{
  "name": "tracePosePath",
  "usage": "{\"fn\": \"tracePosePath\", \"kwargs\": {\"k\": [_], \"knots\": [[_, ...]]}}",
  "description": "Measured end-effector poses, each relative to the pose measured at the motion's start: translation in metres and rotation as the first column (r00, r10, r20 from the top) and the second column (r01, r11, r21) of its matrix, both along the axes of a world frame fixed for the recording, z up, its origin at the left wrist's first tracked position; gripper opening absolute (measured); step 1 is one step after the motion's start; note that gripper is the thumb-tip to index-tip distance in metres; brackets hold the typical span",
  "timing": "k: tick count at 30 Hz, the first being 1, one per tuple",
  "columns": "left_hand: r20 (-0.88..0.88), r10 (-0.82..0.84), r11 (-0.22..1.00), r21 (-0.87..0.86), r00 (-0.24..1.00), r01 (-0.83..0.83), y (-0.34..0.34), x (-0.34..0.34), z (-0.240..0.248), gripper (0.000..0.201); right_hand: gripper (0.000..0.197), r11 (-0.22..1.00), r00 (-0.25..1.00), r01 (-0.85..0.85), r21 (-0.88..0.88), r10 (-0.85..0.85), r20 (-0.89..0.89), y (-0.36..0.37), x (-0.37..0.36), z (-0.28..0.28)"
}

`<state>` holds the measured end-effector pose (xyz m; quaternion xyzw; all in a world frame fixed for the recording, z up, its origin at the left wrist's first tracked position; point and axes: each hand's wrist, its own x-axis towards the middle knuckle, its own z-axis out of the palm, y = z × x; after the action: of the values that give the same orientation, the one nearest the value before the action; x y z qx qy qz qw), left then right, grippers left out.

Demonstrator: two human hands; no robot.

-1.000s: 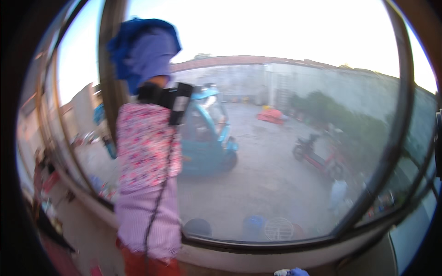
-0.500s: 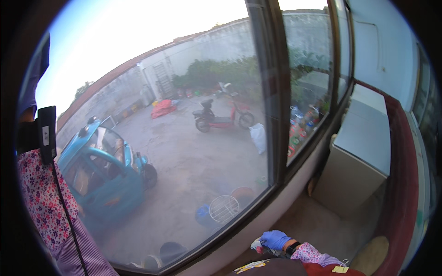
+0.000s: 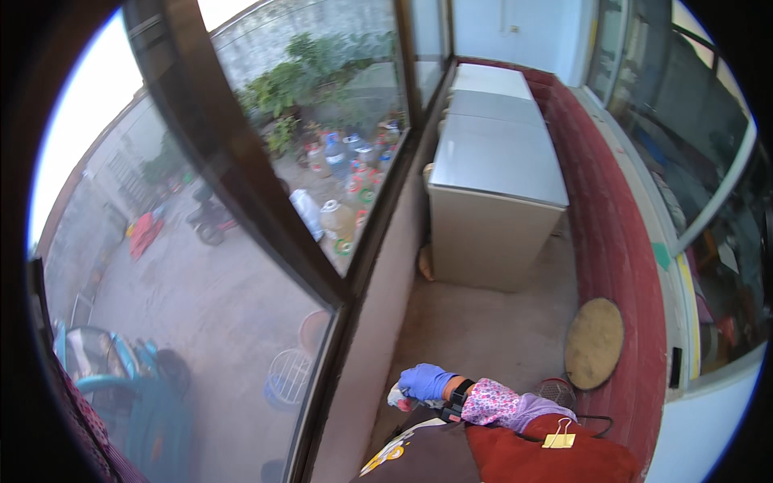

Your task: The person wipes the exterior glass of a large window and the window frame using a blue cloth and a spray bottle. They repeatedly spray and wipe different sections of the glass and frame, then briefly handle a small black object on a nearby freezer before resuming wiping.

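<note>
The bundle (image 3: 395,398) is small, mostly white with a reddish patch, and clasped in the right hand (image 3: 425,381), poking out past the fingers; the rest is hidden in the grip, so its material and full shape cannot be told. The window (image 3: 241,173) fills the left side, its tall panes set in a dark brown frame with a thick upright between them, the glass slightly hazy but see-through.
</note>
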<state>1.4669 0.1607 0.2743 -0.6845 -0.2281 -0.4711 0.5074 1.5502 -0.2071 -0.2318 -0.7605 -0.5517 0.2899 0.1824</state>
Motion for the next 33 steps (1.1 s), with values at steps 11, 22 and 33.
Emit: {"fn": "tracePosePath", "kwargs": {"k": [11,22,33], "knots": [[-0.144,0.010,0.996,-0.082,0.990,-0.022,-0.021,0.099,-0.091,0.048,0.020,0.974,0.975,0.222,-0.037,-0.222,0.006,-0.102,0.078,0.011],[0.833,-0.525,-0.668,-0.530,0.173,0.522,-0.089,0.099,-0.262,0.043,0.027,0.720,0.719,0.694,0.017,-0.694,0.029,-0.262,-0.026,-0.002],[0.801,-0.300,-0.953,-0.277,0.517,-0.124,-0.230,0.000,-0.411,0.050,0.020,0.420,0.481,0.852,0.311,-0.863,-0.154,-0.279,-0.129,0.055]]}}
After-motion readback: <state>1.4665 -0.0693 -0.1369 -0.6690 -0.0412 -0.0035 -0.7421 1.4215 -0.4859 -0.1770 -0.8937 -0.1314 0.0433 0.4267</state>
